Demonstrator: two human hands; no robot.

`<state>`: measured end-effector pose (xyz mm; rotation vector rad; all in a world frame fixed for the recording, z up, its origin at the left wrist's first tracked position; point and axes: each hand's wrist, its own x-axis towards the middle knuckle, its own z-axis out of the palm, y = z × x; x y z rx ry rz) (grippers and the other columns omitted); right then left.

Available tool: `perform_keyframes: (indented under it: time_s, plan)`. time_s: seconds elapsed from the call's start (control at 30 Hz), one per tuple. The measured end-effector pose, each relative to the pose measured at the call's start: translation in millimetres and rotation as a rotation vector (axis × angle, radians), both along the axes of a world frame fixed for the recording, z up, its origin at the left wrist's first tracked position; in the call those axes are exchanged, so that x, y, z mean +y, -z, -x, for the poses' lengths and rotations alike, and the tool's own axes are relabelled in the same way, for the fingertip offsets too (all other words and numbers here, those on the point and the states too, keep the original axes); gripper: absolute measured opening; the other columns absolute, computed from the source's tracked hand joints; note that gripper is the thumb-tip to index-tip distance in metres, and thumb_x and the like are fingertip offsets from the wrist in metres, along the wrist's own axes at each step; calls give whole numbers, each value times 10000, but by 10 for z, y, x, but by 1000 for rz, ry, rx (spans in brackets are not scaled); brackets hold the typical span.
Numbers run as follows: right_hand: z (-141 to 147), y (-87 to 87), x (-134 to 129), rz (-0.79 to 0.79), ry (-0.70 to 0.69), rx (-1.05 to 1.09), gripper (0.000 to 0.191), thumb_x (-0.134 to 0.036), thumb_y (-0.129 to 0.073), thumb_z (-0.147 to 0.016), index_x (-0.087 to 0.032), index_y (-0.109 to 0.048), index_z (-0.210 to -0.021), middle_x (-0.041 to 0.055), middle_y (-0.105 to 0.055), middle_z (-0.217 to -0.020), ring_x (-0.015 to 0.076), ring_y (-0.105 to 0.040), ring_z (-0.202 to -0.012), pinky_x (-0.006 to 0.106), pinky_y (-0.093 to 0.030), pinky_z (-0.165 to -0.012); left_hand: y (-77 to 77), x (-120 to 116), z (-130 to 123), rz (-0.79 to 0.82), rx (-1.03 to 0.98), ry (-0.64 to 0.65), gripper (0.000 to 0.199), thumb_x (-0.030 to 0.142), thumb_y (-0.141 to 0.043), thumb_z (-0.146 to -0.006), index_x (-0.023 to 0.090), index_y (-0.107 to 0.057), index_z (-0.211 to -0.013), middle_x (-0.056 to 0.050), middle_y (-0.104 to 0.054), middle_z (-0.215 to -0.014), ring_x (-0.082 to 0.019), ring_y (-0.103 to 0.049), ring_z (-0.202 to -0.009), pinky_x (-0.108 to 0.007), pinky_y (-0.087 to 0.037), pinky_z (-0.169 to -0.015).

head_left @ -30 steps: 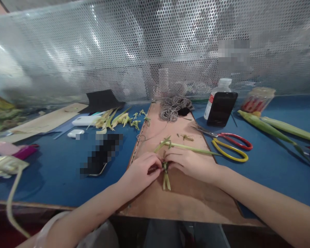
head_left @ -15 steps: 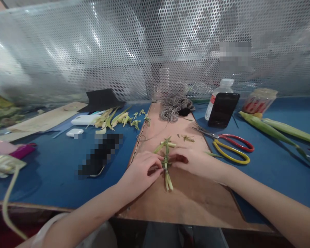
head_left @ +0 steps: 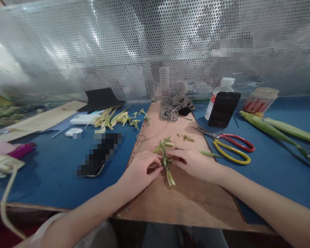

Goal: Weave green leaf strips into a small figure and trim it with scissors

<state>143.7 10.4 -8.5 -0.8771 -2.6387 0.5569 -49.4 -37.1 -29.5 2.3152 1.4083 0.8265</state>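
On the wooden board [head_left: 196,203], a small bundle of green plant stems and leaves [head_left: 169,175] lies between my two hands, its pale cut ends pointing toward me. My left hand [head_left: 142,170] pinches its left side between thumb and fingertips. From the right, my right hand [head_left: 196,163] has its bent fingers closed at the leafy part. Fingertips hide some of the bundle's middle. Just beyond lies a loose cut stem piece [head_left: 169,144], and a narrow green leaf [head_left: 209,153] extends from under my right hand's far side.
Scissors [head_left: 232,151] with red and yellow handles lie right of the board. Grey yarn [head_left: 175,106] is heaped at the back. A phone [head_left: 224,110] leans against a bottle [head_left: 223,84]. Green stalks [head_left: 274,129] lie far right, plant scraps [head_left: 119,119] and another phone [head_left: 100,153] left.
The bundle has shifted slightly, its cut ends swinging a little right and away from me. My right hand has moved slightly left; my left hand stays nearly in place.
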Motion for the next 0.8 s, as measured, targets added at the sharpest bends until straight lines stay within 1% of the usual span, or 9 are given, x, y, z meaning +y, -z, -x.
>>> perform_keyframes:
  time_s: [0.13, 0.23, 0.33, 0.37, 0.43, 0.5, 0.57, 0.67, 0.8]
  plan:
    - [5, 25, 20, 3, -33, 10, 280, -104, -405, -835, -194, -572, -1041, 62, -572, -1077, 170, -513, -1034, 296, -406, -877, 4, 1, -2, -14, 11, 10, 58, 163, -544, -748, 200, -562, -708, -24, -652, -908, -187, -559, -919, -341, -427, -802]
    - [-9, 16, 18, -2, -36, -1, 278, -76, -417, -804, -191, -578, -1000, 55, -582, -1049, 163, -529, -983, 286, -421, -835, 14, 1, -3, -24, 13, 7, 63, 155, -541, -750, 200, -559, -710, -24, -653, -904, -185, -561, -905, -345, -428, -799]
    - [-28, -34, -28, -105, -13, -3, 271, -58, -447, -748, -177, -580, -952, 62, -582, -1015, 173, -516, -964, 296, -413, -824, 21, -5, -3, -47, 14, 11, 67, 150, -534, -752, 203, -555, -717, -27, -653, -897, -190, -558, -907, -355, -427, -799]
    - [-28, -55, -56, -156, 16, -10, 232, -83, -469, -735, -168, -581, -919, 68, -585, -980, 184, -515, -946, 309, -413, -814, 23, -7, -3, -59, 15, 13, 74, 141, -531, -750, 203, -553, -715, -29, -652, -900, -191, -557, -912, -359, -424, -803]
    - [-6, -88, -127, -247, 80, -41, 119, -204, -516, -734, -157, -572, -828, 76, -589, -891, 207, -523, -877, 331, -420, -761, 28, -11, -2, -79, 19, 15, 93, 114, -525, -741, 200, -549, -714, -29, -648, -924, -188, -552, -924, -360, -418, -815]
    - [41, -94, -205, -308, 124, -83, 205, -358, -541, -728, -156, -557, -760, 76, -598, -815, 223, -535, -821, 338, -419, -716, 33, -13, -2, -90, 24, 13, 98, 106, -523, -737, 198, -546, -712, -29, -641, -946, -186, -549, -928, -358, -418, -818]
    - [100, -72, -273, -350, 151, -133, 284, -439, -548, -710, -154, -555, -712, 74, -605, -741, 228, -548, -768, 330, -410, -682, 38, -14, -3, -96, 25, 12, 85, 120, -523, -742, 196, -545, -713, -32, -639, -943, -185, -549, -918, -358, -423, -813]
    - [169, -27, -331, -374, 207, -217, 265, -407, -515, -747, -152, -569, -703, 67, -599, -687, 209, -547, -675, 307, -371, -597, 38, -14, -6, -85, 25, 20, 80, 131, -517, -751, 196, -539, -710, -34, -641, -923, -185, -553, -901, -357, -430, -805]
    - [174, -19, -326, -370, 222, -248, 189, -306, -475, -787, -162, -572, -711, 58, -594, -708, 188, -532, -651, 284, -293, -540, 33, -21, -8, -70, 29, 30, 94, 118, -503, -751, 196, -534, -709, -32, -637, -921, -183, -552, -906, -355, -429, -810]
